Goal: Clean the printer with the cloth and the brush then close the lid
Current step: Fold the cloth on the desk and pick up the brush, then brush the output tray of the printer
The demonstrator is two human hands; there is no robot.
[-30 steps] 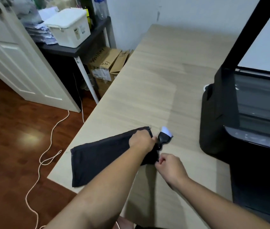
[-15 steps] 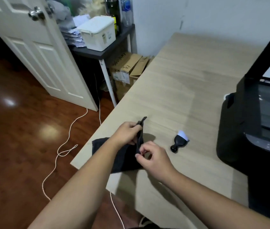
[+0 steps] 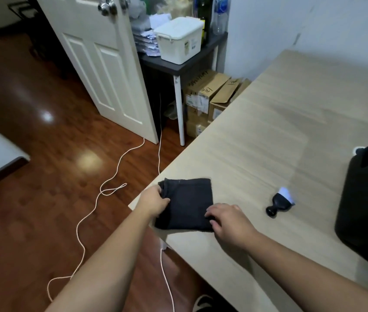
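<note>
A dark cloth (image 3: 188, 200), folded into a small square, lies at the near left corner of the light wood table (image 3: 268, 136). My left hand (image 3: 155, 200) grips its bunched left edge. My right hand (image 3: 228, 219) rests on its near right corner with fingers curled onto the fabric. A small black brush (image 3: 280, 202) with white bristles lies on its side to the right of the cloth, untouched. Only the black left side of the printer (image 3: 367, 199) shows at the right edge; its lid is out of view.
A white cable (image 3: 111, 190) loops over the wood floor left of the table, and another hangs at the table's near corner. A dark side table with a white box (image 3: 179, 39), cardboard boxes (image 3: 210, 97) and an open white door (image 3: 102, 70) stand behind.
The cloth has been folded from a long strip into a compact square. The brush, earlier under my left hand, now lies alone on the table. The view has swung left.
</note>
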